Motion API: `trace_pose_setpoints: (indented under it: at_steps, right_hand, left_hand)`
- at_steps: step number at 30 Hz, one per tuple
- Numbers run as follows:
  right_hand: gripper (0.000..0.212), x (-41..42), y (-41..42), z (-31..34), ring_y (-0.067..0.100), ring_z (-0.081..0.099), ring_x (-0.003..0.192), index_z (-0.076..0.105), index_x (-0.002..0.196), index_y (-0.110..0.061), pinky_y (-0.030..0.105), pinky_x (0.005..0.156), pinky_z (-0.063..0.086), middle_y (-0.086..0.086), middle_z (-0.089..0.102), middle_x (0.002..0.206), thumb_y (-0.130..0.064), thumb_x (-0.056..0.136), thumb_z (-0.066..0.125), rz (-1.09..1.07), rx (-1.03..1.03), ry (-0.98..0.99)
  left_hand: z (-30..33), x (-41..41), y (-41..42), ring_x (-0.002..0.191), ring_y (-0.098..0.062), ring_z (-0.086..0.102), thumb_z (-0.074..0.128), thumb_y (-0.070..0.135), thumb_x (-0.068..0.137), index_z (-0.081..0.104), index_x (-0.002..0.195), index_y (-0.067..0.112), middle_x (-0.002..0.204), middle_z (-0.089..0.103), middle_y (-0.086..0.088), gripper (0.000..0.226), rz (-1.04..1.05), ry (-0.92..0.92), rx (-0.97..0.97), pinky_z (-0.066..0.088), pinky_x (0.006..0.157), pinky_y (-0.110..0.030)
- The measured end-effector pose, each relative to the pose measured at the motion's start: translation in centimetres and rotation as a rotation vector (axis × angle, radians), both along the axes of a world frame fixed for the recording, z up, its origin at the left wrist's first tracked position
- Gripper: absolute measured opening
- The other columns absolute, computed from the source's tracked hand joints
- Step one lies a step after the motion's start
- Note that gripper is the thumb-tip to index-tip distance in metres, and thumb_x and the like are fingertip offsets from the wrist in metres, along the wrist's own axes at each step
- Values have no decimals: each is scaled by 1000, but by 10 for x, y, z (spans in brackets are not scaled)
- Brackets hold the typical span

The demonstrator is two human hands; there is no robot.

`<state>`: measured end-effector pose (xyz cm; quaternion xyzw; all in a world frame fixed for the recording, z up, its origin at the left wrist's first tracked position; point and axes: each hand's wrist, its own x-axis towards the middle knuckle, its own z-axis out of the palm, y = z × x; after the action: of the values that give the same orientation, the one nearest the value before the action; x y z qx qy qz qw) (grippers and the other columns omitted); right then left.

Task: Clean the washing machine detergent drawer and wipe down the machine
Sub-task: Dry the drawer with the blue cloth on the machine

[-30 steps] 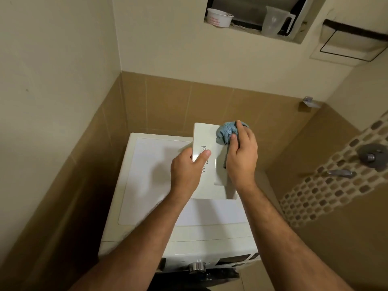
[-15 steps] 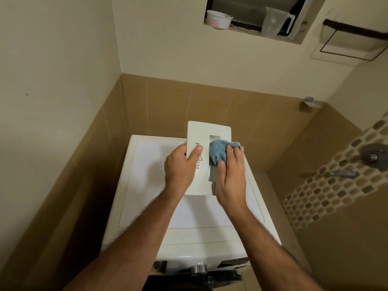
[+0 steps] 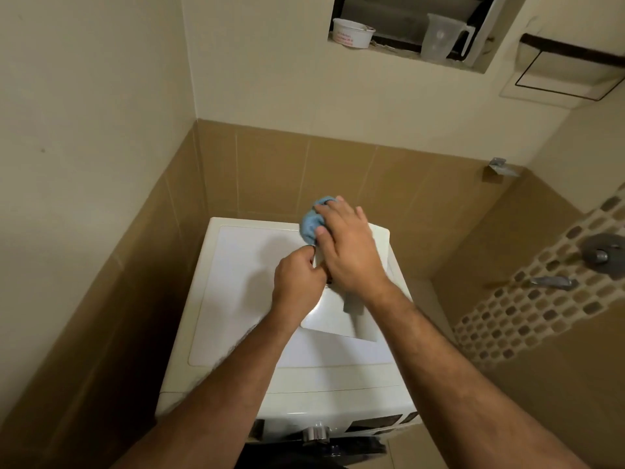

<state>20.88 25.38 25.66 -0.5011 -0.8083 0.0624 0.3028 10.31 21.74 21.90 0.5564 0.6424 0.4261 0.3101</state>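
Observation:
The white detergent drawer (image 3: 341, 319) is held above the top of the white washing machine (image 3: 236, 282), its front panel facing up and mostly covered by my hands. My left hand (image 3: 296, 282) grips the drawer's left edge with curled fingers. My right hand (image 3: 348, 252) lies over the drawer's far end and holds a bunched blue cloth (image 3: 313, 223) against it. The cloth sticks out past my fingers at the top left.
The machine stands in a corner between tan tiled walls. Its control panel and knob (image 3: 316, 433) are at the front. A wall niche above holds a white bowl (image 3: 353, 32) and a clear measuring jug (image 3: 441, 37). A shower valve (image 3: 602, 253) sits on the right wall.
The drawer has tipped flatter and lower over the machine top. My right hand with the cloth has slid up to the drawer's far end, and my left hand has curled tighter on its edge.

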Motion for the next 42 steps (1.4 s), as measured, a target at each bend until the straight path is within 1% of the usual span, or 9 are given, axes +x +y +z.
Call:
trace_pose_setpoints:
  at_steps: [3, 6, 10, 14, 19, 24, 30, 38, 42]
  right_hand:
    - [48, -3, 1, -4, 23, 29, 146, 54, 138, -14, 41, 120, 13, 4, 49, 145, -37, 97, 41, 87, 9, -75]
    - [49, 12, 11, -4, 21, 28, 146, 51, 140, -14, 43, 120, 17, 4, 46, 148, -38, 99, 41, 81, 0, -45]
    - [44, 31, 16, -5, 21, 21, 149, 45, 145, -12, 46, 120, 22, 7, 41, 153, -27, 104, 41, -61, -48, 123]
    - [45, 32, 9, -8, 18, 14, 151, 39, 149, -14, 39, 122, 17, 6, 32, 158, -22, 105, 41, -120, -57, 181]
    - [46, 29, -12, -24, 7, 12, 147, 37, 149, -11, 17, 117, 10, 4, 31, 158, -19, 104, 41, -126, -79, 273]
    - [49, 28, -31, -38, 4, 11, 146, 36, 150, -10, 28, 120, 15, 1, 32, 157, -22, 103, 37, -169, -78, 345]
    - [43, 25, -46, -38, 0, 18, 144, 42, 147, -15, 7, 112, 12, -1, 38, 154, -19, 104, 41, -193, -90, 361]
    - [39, 10, -51, -44, 27, 36, 141, 60, 131, -8, 37, 117, 30, 9, 53, 143, -6, 94, 49, -65, 38, 159]
    - [37, 3, -49, -41, 31, 38, 140, 65, 121, -6, 41, 115, 30, 7, 61, 133, -3, 89, 48, 36, 55, -4]
  left_hand:
    - [-2, 1, -1, 67, -24, 57, 52, 24, 93, 58, 79, 10, 70, 63, -2, 21, 2, -4, 4, 43, 57, -34]
    - [5, 2, -1, 54, -16, 38, 58, 35, 93, 41, 61, 16, 55, 43, 2, 41, 74, 29, 46, 29, 50, -32]
    - [13, 2, 6, 57, -9, 49, 61, 44, 91, 47, 60, 21, 58, 53, 7, 42, 159, -71, 27, 33, 51, -22]
    - [18, 7, 13, 63, -10, 56, 60, 45, 92, 54, 65, 22, 64, 60, 8, 36, 162, -126, 39, 41, 57, -27]
    - [29, 9, 28, 57, -8, 47, 58, 41, 94, 45, 60, 19, 58, 49, 8, 43, 224, -118, 54, 32, 51, -26]
    - [29, 13, 36, 63, -16, 49, 56, 43, 94, 51, 66, 17, 62, 52, 9, 39, 220, -103, 75, 32, 58, -29]
    - [31, 17, 42, 58, -17, 43, 56, 46, 94, 42, 59, 14, 58, 48, 4, 50, 234, -141, 96, 33, 56, -31]
    - [31, 2, 57, 63, -20, 56, 68, 28, 90, 56, 71, 10, 68, 58, -3, 29, 134, -637, -158, 46, 52, -21]
    - [30, -4, 59, 69, -25, 61, 66, 24, 92, 56, 75, 8, 84, 64, -13, 26, 86, -774, -240, 51, 63, -30]
